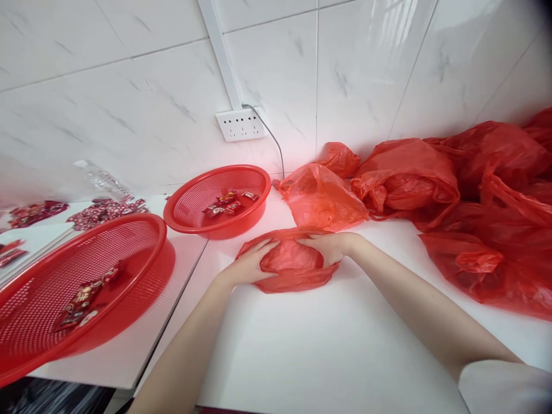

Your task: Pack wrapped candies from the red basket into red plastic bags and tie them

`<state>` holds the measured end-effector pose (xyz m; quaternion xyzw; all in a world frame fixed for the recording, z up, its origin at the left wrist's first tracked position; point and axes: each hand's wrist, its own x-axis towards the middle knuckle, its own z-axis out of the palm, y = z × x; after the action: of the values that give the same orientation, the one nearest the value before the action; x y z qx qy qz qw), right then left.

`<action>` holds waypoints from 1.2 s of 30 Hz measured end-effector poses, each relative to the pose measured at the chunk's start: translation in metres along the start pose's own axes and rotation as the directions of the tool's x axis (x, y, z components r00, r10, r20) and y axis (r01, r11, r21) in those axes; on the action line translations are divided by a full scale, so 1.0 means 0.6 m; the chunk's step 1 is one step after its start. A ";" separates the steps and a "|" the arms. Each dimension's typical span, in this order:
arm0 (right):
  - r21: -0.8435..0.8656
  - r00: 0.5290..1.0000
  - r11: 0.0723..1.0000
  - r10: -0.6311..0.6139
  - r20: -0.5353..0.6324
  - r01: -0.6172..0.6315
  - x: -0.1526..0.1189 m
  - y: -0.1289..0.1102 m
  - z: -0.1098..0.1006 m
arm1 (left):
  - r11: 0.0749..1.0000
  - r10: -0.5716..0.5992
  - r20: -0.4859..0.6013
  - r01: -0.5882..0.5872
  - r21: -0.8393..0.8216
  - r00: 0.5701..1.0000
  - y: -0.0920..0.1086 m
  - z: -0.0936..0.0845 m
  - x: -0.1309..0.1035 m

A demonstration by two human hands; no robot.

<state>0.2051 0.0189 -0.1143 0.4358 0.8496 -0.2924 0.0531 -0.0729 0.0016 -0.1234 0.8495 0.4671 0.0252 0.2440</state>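
Note:
On the white table lies a red plastic bag [293,283] with its mouth turned up and spread wide. My left hand [252,265] reaches over the left side of the mouth, thumb and fingers apart against the thin plastic. From the right, my right hand [328,250] reaches into the mouth, its visible fingers spread against the inside; some of its fingers are hidden by the plastic. Nothing but crumpled red film shows between the hands. Just behind the bag lies another red plastic bag [325,198], puffed and loose.
A large red basket [150,299] at left and a smaller red basket [172,221] behind hold small red packets. Several red bags [409,178] are heaped along the right. A clear plastic bottle [103,179] and more packets [107,214] lie back left. A cord hangs from the wall socket [241,125].

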 end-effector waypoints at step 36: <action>-0.323 0.833 0.929 -0.318 -0.453 0.179 0.055 -0.031 0.082 | -0.222 -0.664 -0.148 -0.382 -0.897 0.733 0.007 -0.034 0.016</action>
<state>0.1624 0.0074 -0.1579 0.3699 0.9154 -0.0572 -0.1482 -0.0697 0.0156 -0.1052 0.1851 0.4223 0.6286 0.6263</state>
